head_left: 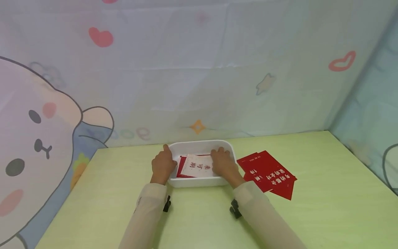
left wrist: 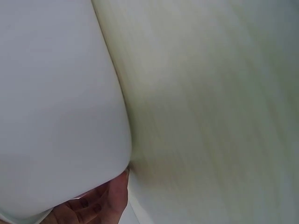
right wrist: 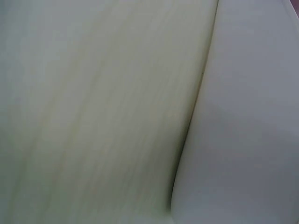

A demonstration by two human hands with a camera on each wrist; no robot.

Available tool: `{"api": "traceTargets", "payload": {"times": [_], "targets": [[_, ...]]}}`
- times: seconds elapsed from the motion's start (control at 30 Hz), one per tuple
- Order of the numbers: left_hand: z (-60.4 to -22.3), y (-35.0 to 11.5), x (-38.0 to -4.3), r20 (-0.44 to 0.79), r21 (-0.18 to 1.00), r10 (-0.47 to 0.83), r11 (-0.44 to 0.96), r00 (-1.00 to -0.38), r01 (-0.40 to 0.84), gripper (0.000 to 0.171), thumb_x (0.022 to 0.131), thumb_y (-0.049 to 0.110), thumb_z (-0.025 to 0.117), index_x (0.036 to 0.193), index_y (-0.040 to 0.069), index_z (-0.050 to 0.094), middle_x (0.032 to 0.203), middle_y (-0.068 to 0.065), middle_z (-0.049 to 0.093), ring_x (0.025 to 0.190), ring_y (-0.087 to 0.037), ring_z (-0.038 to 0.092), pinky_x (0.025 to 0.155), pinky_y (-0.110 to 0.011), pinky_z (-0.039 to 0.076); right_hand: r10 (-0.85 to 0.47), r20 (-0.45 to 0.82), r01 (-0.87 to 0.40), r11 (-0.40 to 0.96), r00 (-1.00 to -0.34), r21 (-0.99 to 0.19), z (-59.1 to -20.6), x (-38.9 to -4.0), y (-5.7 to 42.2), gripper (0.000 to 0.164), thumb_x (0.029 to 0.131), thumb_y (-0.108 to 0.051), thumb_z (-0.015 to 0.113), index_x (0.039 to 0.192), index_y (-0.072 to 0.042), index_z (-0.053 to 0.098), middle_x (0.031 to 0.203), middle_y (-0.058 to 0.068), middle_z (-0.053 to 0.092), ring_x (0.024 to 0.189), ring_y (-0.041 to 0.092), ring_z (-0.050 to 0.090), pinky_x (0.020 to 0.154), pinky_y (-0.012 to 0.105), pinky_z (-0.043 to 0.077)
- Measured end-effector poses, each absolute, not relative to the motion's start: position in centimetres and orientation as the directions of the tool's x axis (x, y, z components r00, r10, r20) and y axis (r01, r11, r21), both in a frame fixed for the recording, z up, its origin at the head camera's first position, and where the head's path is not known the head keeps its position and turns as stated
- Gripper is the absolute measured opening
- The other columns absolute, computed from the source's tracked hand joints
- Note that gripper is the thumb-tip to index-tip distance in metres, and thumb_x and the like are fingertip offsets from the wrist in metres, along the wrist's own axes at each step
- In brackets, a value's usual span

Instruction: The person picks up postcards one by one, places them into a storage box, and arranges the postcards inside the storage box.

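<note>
White tray [head_left: 199, 182]: probably light, stiff and slick; best held by the rim at both short ends. Smooth, rounded corners; near the middle of the counter's [head_left: 93, 207] far edge.
Cards inside [head_left: 197, 166]: likely thin, easily creased; pinch by an edge. Pale with red characters on top, red below.
Red cards [head_left: 272, 173]: overlapping, white lettering, just right of the tray.
Left hand [head_left: 163, 165]: clamped on the tray's left end.
Right hand [head_left: 224, 163]: at the right end, over the cards; cannot tell whether it pinches anything.
</note>
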State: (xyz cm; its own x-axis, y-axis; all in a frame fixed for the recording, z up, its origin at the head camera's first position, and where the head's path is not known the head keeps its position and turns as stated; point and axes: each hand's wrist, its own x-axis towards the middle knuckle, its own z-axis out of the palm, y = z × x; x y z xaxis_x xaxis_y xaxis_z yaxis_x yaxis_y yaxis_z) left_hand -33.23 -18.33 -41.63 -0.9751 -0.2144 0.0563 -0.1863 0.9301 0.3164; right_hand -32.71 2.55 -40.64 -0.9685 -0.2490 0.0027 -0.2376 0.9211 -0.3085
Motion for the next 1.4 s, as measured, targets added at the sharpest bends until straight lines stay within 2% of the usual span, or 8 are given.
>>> {"api": "traceTargets", "payload": {"times": [0.33,0.83,1.4], "targets": [[-41.28,-18.26,-32.98,0.047,0.325,-0.215,0.927,-0.975,-0.188,0.061,0.087,0.015,0.071,0.137,-0.006,0.042,0.102,-0.022,0.072,0.086,-0.034,0.071,0.078,-0.048,0.059,-0.230,0.020,-0.225,0.927,-0.973,-0.299,-40.33,-32.14,2.37,0.038,0.086,-0.004,0.068,0.122,-0.001,0.056,0.116,0.021,0.054,0.101,0.030,0.050,0.083,0.044,0.050],[-41.52,-18.45,-33.21,0.051,0.332,-0.219,0.924,-0.975,-0.190,0.061,0.087,0.015,0.071,0.137,-0.005,0.042,0.103,-0.022,0.072,0.088,-0.035,0.071,0.080,-0.048,0.058,-0.218,0.019,-0.215,0.936,-0.976,-0.280,-40.33,-32.17,2.16,0.036,0.087,-0.003,0.066,0.121,0.000,0.056,0.113,0.021,0.054,0.099,0.030,0.050,0.083,0.043,0.049],[-41.36,-18.40,-33.10,0.052,0.329,-0.216,0.926,-0.975,-0.187,0.062,0.087,0.014,0.070,0.139,-0.006,0.042,0.103,-0.023,0.071,0.088,-0.035,0.071,0.081,-0.048,0.058,-0.202,0.021,-0.199,0.935,-0.979,-0.295,-40.34,-32.05,2.12,0.039,0.085,-0.006,0.070,0.122,-0.002,0.056,0.115,0.019,0.055,0.100,0.029,0.050,0.083,0.043,0.050]]}}
